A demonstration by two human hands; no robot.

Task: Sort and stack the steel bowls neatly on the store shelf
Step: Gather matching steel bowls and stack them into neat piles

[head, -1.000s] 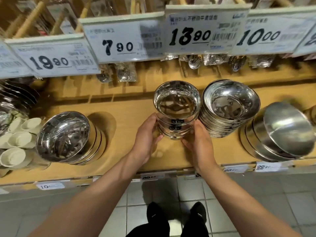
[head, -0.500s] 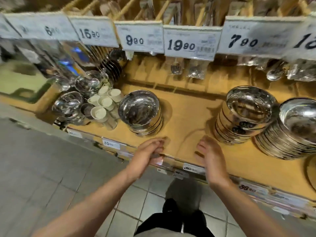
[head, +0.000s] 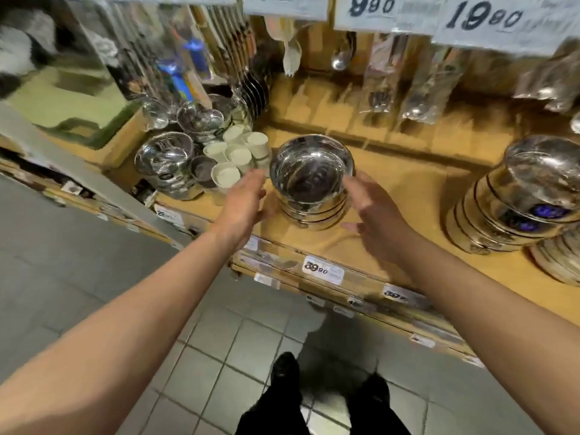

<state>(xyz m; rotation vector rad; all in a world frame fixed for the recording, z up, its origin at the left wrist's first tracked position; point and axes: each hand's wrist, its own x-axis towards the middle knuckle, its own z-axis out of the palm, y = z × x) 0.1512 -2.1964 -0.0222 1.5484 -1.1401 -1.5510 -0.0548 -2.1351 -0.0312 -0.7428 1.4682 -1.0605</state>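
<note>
A short stack of steel bowls (head: 309, 180) leans on the wooden shelf (head: 398, 189) in the middle of the view. My left hand (head: 243, 204) hovers at its left side and my right hand (head: 372, 211) at its right side. Both hands have relaxed, spread fingers and hold nothing; whether they touch the bowls is unclear. A taller stack of steel bowls (head: 527, 196) stands at the right. More steel bowls (head: 166, 161) sit in a loose cluster at the left.
White cups (head: 233, 158) crowd between the left bowl cluster and the middle stack. Packaged spoons (head: 414, 86) hang behind, under price cards (head: 499, 20). Price labels (head: 321, 271) line the shelf's front edge. Grey floor tiles and my shoes (head: 284, 368) lie below.
My hands let go of the tall stack, now at the right. The view swung left, and both hands moved up from the shelf edge to either side of the short stack.
</note>
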